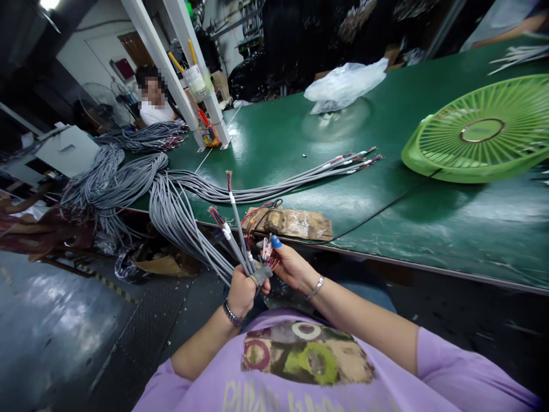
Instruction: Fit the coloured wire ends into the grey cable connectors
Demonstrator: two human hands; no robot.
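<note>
My left hand [244, 290] is closed around several grey cables [235, 249], a dull grey cover on its thumb. The cable ends point up and away from me, with thin coloured wires [217, 216] fanning out of white-banded tips. Close beside it, my right hand [294, 268] pinches a small pink clip-like piece [266, 248] at the wire ends; one fingertip wears a blue cover. Fingers and wires partly hide the contact there. Just beyond both hands, a worn wooden block [300, 223] with red and black leads lies at the table's edge.
Long grey cable bundles [124, 177] drape over the green table [429, 229] to the left. A green fan [480, 129] stands right, its black cord running toward the block. Behind are a plastic bag [345, 86] and white posts [214, 109] with tool cups. A person [155, 106] sits far left.
</note>
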